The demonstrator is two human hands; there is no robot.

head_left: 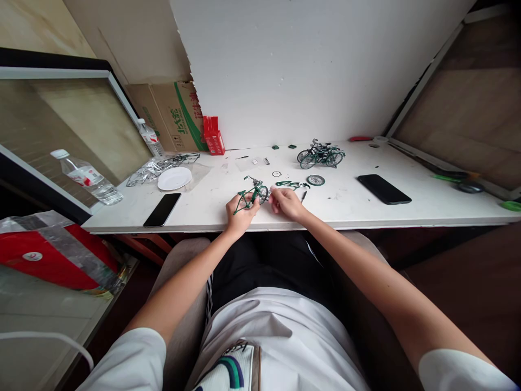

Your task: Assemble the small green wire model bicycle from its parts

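Note:
Near the front edge of the white table, my left hand [241, 215] grips a small green model bicycle [248, 197], which has its front wheel on the right side. Close beside that wheel, my right hand [286, 202] has its fingers pinched together; what they hold, if anything, is too small to make out. Just behind my right hand lie green bicycle parts [290, 185] and a loose spoked wheel [316, 180]. A thin black ring [277, 174] rests behind both hands. Finished-looking model bicycles [321, 155] stand together farther back on the right.
A black phone [161, 209] and a white plate [175, 178] are on the left, near a bottle [90, 178]. Another dark phone [383, 189] lies on the right. A red box [214, 136] and a cardboard box [173, 117] stand at the back left.

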